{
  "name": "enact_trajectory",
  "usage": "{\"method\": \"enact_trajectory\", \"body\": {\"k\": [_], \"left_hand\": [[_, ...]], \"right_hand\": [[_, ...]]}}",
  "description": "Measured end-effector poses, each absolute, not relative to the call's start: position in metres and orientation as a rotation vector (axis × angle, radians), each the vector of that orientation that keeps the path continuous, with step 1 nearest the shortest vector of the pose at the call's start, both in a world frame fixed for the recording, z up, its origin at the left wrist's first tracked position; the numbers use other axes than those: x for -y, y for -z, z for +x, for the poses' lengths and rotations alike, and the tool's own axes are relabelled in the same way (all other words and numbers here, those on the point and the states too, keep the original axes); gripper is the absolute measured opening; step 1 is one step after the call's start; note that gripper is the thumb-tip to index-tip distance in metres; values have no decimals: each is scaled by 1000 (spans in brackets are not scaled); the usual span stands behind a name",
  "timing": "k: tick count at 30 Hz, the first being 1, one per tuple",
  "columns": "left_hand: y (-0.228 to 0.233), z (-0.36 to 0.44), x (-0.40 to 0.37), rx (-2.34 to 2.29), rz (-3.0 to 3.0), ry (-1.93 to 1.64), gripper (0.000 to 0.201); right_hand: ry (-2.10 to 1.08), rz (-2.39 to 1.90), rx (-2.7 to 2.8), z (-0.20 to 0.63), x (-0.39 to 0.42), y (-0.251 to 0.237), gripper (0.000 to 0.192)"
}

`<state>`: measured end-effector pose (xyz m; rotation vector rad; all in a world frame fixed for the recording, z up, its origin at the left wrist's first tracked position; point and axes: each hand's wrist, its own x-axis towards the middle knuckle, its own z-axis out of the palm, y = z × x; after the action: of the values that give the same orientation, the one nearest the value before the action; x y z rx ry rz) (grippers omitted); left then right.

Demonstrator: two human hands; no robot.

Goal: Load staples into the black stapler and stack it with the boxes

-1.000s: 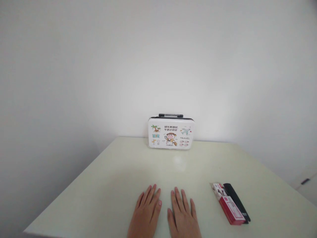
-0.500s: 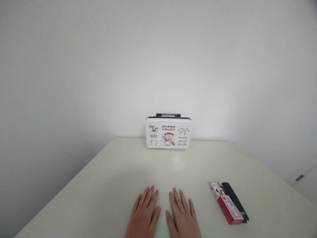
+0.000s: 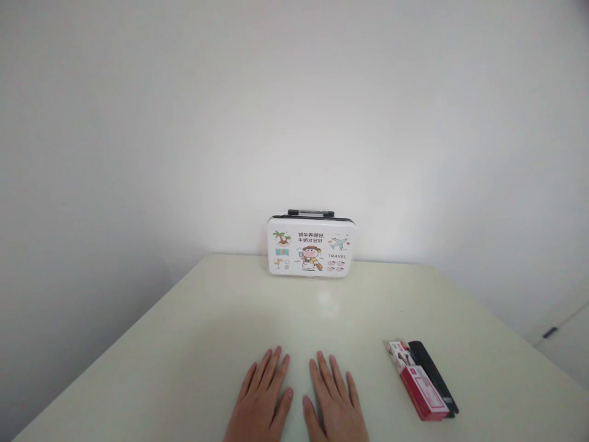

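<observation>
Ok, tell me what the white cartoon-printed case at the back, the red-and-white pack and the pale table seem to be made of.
White cartoon-printed case: probably tin or hard plastic, glossy; printed face, rounded corners, black handle on top. Red-and-white pack: likely printed card, perhaps under clear film; a black piece lies beside it. Pale table: smooth laminate or painted board, judging by the soft light reflection.

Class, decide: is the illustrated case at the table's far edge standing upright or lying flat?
Upright: the case stands on its long edge, handle on top, printed face toward the camera.

Hands flat on table, case behind, packet right.
</observation>
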<state>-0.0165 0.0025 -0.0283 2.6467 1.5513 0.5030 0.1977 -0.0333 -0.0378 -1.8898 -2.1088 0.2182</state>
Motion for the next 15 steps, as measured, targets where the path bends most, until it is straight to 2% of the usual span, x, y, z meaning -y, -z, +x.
{"method": "enact_trajectory", "body": {"k": [15], "left_hand": [[35,-19,-4,-1557,2742,-479,59]], "right_hand": [[-218,-1828,2057,195,37,30,62]]}}
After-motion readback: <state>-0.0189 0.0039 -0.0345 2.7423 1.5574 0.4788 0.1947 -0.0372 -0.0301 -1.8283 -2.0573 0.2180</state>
